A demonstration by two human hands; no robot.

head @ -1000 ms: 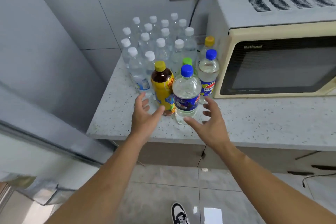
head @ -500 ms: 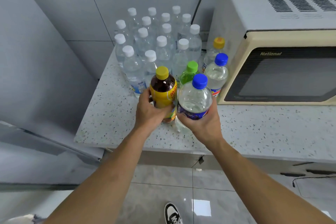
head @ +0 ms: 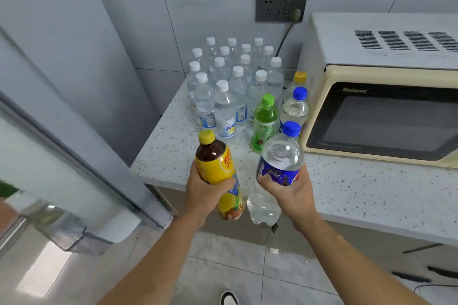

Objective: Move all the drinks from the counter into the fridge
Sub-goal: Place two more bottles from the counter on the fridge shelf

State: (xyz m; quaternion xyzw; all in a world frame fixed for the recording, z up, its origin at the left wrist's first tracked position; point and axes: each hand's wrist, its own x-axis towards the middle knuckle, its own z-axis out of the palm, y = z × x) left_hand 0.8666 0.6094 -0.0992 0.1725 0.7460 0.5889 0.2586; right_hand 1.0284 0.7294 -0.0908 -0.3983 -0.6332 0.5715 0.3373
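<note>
My left hand (head: 204, 192) grips a brown tea bottle with a yellow label and yellow cap (head: 215, 163), lifted off the counter. My right hand (head: 288, 193) grips a clear bottle with a blue label and blue cap (head: 278, 156), also lifted, in front of the counter edge. On the speckled counter (head: 359, 186) stand a green bottle (head: 264, 122), a clear blue-capped bottle (head: 295, 106), a yellow-capped bottle (head: 299, 78) and several white-capped water bottles (head: 224, 109). The open fridge door (head: 57, 168) is at the left.
A cream microwave (head: 381, 96) stands on the counter at the right, plugged into a wall socket (head: 281, 7). A grey fridge side (head: 81, 62) borders the counter on the left. Tiled floor and my shoe (head: 229, 298) lie below.
Both hands closed round the two front bottles, then lifted them off the counter and drew them toward me. The view has pulled back and the fridge door shows more at the left.
</note>
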